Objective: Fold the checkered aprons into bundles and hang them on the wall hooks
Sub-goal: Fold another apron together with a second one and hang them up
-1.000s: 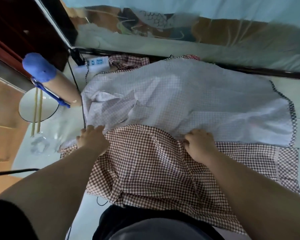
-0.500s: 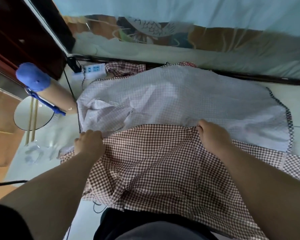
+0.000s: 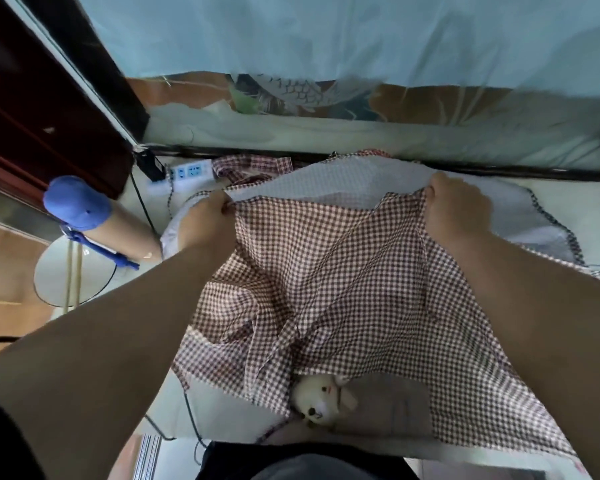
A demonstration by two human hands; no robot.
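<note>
A brown-and-white checkered apron [image 3: 336,282] is lifted off the white table [image 3: 222,410] and stretched between my hands. My left hand [image 3: 207,223] pinches its upper left edge, and my right hand [image 3: 456,209] grips its upper right edge. Its pale underside [image 3: 326,183] shows along the raised far edge. The lower part of the cloth hangs crumpled toward me. A small white teddy bear [image 3: 321,401] on the apron pokes out under the hanging cloth. Another red checkered cloth [image 3: 253,168] lies bunched at the back by the wall.
A white power strip [image 3: 187,173] with cables lies at the back left. A cardboard roll with a blue cap [image 3: 90,216] leans at the left. A round glass stand [image 3: 73,277] is beside it. The wall with a fish picture [image 3: 291,95] runs behind.
Both hands have raised the apron's folded edge up and away from me. The cloth has come off the table, which uncovers the teddy bear below.
</note>
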